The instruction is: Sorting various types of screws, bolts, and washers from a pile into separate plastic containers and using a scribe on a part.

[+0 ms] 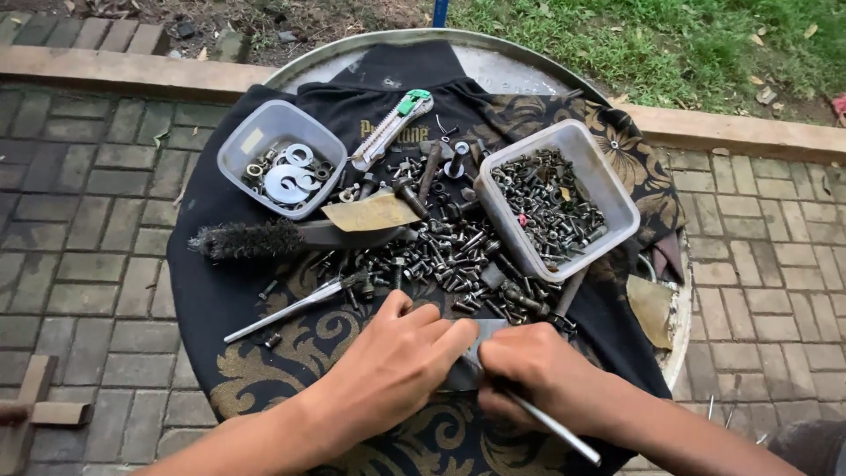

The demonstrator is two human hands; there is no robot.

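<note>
My left hand [397, 361] lies palm down on a grey sheet of sandpaper [471, 353] at the near edge of a round table, fingers pressed flat on it. My right hand [533, 375] is closed around a thin metal rod [555, 427] that sticks out toward me, and it meets the sandpaper too. Just beyond both hands lies a heap of dark bolts and nuts [449, 251] on a black cloth [220, 300] with gold patterns.
A clear tub of small screws [555, 198] stands at the right, a tub of washers [282, 159] at the left. A wire brush [251, 238], a long metal tool [291, 308], a utility knife [392, 128] and a sandpaper scrap [370, 213] lie about. Brick paving surrounds the table.
</note>
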